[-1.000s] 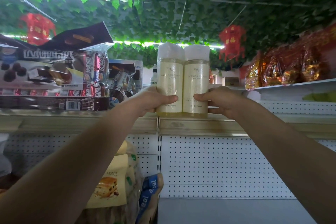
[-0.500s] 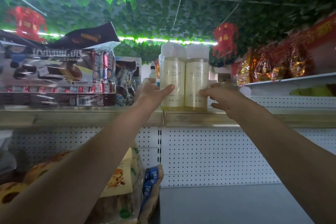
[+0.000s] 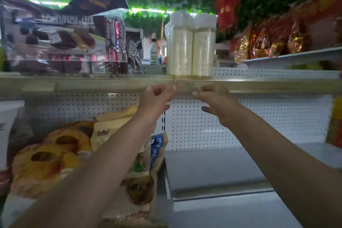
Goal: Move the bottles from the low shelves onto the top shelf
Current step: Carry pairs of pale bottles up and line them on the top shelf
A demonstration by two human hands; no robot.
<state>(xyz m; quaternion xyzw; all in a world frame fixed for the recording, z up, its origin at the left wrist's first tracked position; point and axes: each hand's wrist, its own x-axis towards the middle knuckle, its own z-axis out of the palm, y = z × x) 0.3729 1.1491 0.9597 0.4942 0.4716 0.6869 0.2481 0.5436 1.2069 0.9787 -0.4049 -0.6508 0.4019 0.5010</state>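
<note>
The bottles, two pale ones with white caps wrapped together in clear film, are being shown upright and touching each other at the front lip of the top shelf, right where its two boards are joined. To their left on that shelf a stack of dark chocolate snack boxes is being displayed, and behind them a small white bottle is being kept further back. On the raised shelf at the far right, red and gold snack bags are being stored. Below, bagged bread is being held on the left part of the lower shelf, while the grey lower shelf to the right is being shown with no bottle on its visible part. The left hand and the right hand are being held just under the shelf edge, apart from the bottles, with fingers loosely spread and nothing being gripped. This pair is judged as placed; whether more bottles are being left on shelves lower down cannot be told from this view.
</note>
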